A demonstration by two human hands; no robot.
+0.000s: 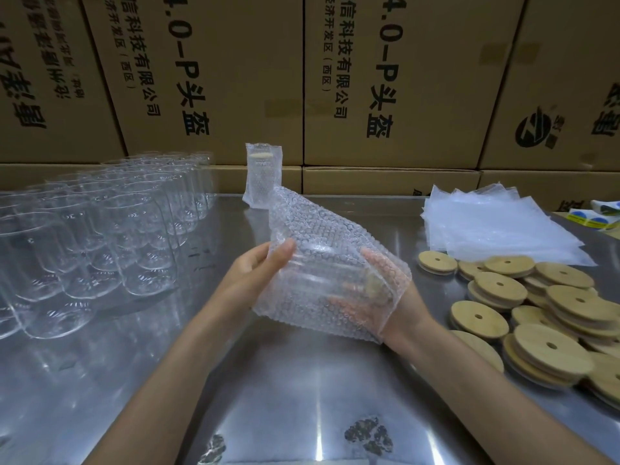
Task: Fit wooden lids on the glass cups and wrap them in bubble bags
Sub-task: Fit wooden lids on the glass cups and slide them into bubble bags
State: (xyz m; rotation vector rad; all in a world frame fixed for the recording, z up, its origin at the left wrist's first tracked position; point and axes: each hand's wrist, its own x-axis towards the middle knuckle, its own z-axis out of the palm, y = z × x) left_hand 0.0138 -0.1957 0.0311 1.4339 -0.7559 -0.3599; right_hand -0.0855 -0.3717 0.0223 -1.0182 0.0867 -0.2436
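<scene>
- The fingers (285, 251) of the left hand (260, 266) lie nearly straight against the outside of the bubble bag (322, 250), pressing its left edge at the centre of the frame. The right hand (385, 307) is pushed into the bag's mouth, its fingers showing pink through the film, spread above and below the cup.
- The glass cup (322, 280) lies on its side inside the bag, held above the worktop (302, 380). Its wooden lid (377, 285) faces right, toward the right palm and between those fingers; its base points toward the left fingers.
- Risk: the bag's mouth is not closed, so the cup could probably slide back out toward the right if the right hand pulls away while the bag tilts that way.
- Risk: the lid looks only pressed on; dragging the fingers out past it could knock it loose inside the bag.
- Risk: the left hand only presses and does not wrap the cup, so smooth glass in slippery film may drop onto the metal worktop.
- Risk: the upper part of the bag stands slack toward the wrapped cup (262, 176) behind it, and a wide swing might tip that one.
</scene>
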